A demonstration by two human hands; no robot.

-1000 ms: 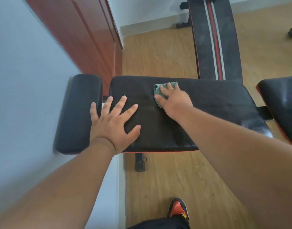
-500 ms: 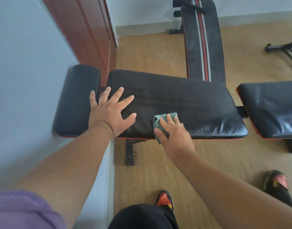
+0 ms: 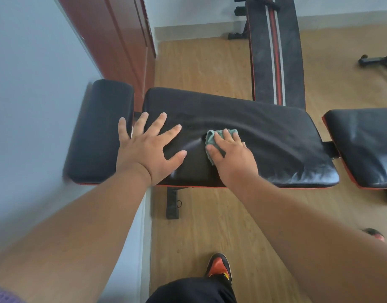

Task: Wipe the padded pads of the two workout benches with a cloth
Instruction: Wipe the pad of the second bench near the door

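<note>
1. Head view: my right hand [image 3: 230,154] presses a small green cloth [image 3: 212,138] on the middle pad [image 3: 264,132] of the near bench, a little toward its left end and about halfway between its far edge and its near edge. The fingers lie nearly flat on the cloth, the thumb beside it, so I judge the hand pushes it and does not clamp it.

2. My left hand [image 3: 147,147] rests with fingers spread at the left end of the same pad; the smallest finger reaches over the gap toward the short end pad [image 3: 96,132]. It holds nothing. I think it is there to carry my weight while I lean.

3. The two hands are near each other but apart.

4. The cloth looks like soft, nubbly terry, crumpled in a bunch. The pads are black, smooth and a little shiny like vinyl, rounded at the corners, with a thin red line along the lower edge. The middle pad dents around my right hand, so the filling is soft.

5. A third pad [image 3: 363,145] sits past the right end, joined by a dark bar.

6. The second bench [image 3: 273,51], long, narrow, with red and white stripes, stands behind on the wooden floor [image 3: 205,66]; I judge it is not yet wiped.
</note>
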